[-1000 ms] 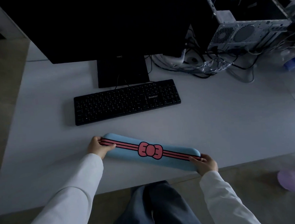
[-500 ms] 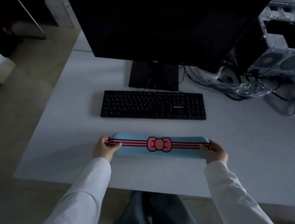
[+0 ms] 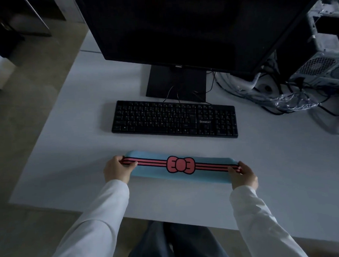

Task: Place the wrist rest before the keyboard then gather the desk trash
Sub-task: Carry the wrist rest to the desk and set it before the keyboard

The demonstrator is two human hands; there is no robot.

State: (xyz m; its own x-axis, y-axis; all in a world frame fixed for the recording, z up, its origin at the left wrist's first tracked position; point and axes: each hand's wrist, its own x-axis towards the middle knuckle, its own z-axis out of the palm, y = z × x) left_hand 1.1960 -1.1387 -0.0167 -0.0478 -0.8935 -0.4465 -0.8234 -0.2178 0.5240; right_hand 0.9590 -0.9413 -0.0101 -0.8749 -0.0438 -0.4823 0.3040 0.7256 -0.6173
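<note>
Near the desk's front edge, the blue wrist rest (image 3: pixel 181 167) with its pink bow print lies parallel to the black keyboard (image 3: pixel 174 119), a bare strip of white desk (image 3: pixel 273 162) between them. Left hand (image 3: pixel 116 169) is clamped on its left end, right hand (image 3: pixel 243 175) on its right end, thumbs on top.

Likely light, soft padded foam; may sag mid-span, so the end grip suits it. Fabric top looks non-slip.

Path to the keyboard is clear. Monitor stand (image 3: pixel 175 83) sits behind it. Likely trash: crumpled clear plastic (image 3: pixel 291 101) tangled among cables (image 3: pixel 270 96) far right, beside the open PC case (image 3: pixel 325 67).
</note>
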